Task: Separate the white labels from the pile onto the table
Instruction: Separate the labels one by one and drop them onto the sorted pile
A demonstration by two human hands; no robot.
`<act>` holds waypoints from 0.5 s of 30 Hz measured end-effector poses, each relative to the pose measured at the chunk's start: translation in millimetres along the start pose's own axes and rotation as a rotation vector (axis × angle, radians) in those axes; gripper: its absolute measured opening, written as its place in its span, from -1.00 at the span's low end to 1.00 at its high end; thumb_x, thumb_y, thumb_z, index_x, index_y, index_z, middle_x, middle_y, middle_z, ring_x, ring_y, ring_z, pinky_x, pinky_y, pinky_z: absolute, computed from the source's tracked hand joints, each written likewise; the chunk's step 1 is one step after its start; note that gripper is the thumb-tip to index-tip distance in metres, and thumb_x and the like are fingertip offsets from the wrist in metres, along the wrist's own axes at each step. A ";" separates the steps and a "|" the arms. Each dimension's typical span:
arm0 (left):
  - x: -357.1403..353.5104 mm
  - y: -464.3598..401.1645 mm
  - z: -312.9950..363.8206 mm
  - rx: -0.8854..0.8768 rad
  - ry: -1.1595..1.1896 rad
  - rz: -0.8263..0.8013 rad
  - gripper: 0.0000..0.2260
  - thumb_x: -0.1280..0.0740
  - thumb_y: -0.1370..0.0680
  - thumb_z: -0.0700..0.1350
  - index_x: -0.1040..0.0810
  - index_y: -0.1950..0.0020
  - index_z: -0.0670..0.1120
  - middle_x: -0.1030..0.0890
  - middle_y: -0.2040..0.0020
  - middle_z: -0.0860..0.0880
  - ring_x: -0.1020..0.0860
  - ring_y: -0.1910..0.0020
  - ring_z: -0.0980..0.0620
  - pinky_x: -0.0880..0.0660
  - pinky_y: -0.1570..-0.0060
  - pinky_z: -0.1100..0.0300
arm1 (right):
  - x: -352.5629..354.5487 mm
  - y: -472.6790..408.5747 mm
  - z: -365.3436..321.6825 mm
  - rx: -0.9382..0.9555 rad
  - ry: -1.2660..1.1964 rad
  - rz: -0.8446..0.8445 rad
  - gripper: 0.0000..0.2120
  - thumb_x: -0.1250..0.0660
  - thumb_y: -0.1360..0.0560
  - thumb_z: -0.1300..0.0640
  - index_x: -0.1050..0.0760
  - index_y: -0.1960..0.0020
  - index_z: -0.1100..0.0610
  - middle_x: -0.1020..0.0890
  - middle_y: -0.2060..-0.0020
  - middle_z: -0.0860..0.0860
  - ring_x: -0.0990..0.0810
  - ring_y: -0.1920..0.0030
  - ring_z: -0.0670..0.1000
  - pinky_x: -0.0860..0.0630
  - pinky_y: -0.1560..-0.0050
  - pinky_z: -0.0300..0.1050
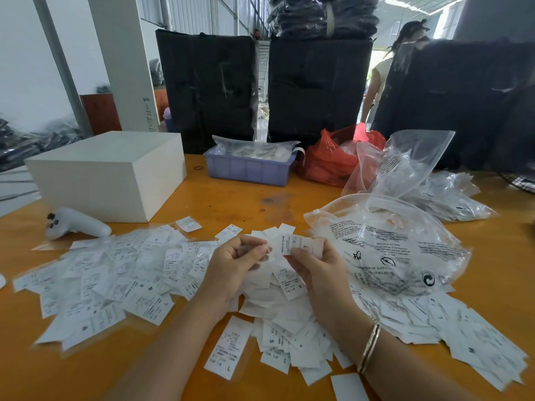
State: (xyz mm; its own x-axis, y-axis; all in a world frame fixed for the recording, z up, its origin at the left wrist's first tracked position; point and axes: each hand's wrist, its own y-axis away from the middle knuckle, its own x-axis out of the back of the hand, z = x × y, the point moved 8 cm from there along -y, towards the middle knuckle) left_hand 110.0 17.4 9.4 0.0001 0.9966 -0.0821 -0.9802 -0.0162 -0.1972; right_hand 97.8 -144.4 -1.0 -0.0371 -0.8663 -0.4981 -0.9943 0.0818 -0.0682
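Two hands meet above a pile of white labels (pixel 289 308) on an orange desk (pixel 237 198). The right hand (pixel 315 264) pinches a small stack of labels (pixel 298 244); the left hand (pixel 237 261) curls fingertips to it. Beyond lie a clear plastic bag (pixel 385 247) and white box (pixel 110 175).

I see labels (pixel 121 273) spread across the counter (pixel 225 198), box (pixel 110 175) behind left, bags (pixel 405 180) behind right.
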 end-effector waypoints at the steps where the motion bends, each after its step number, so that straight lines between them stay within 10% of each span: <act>1: 1.2 -0.4 0.1 -0.001 0.004 0.013 -0.91 -0.42 -0.48 -0.16 -0.65 0.16 0.03 -0.71 0.17 0.03 -0.66 0.16 0.14 -0.51 0.26 0.42 | 0.3 0.7 0.6 -0.009 0.043 0.002 -0.84 -0.37 -0.44 0.37 -0.46 0.04 0.22 -0.68 0.15 0.15 -0.68 0.14 0.10 -0.63 0.13 -0.06; 15: -4.6 2.2 -1.3 -0.011 -0.143 -0.054 -0.82 -0.45 -0.46 -0.16 -0.60 0.03 0.10 -0.66 0.13 0.25 -0.61 0.11 0.28 -0.50 0.24 0.46 | -12.6 2.0 -6.9 0.198 0.687 -0.074 -0.80 -0.36 -0.48 0.23 -0.48 0.12 -0.08 -0.61 0.30 -0.22 -0.58 0.32 -0.18 -0.52 0.33 -0.23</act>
State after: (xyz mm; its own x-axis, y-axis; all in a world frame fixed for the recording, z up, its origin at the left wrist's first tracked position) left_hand 108.1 12.7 8.0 0.0241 0.9973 0.0688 -0.9772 0.0380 -0.2088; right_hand 95.6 -136.7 11.2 -0.0893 -0.9820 0.1665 -0.9622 0.0418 -0.2692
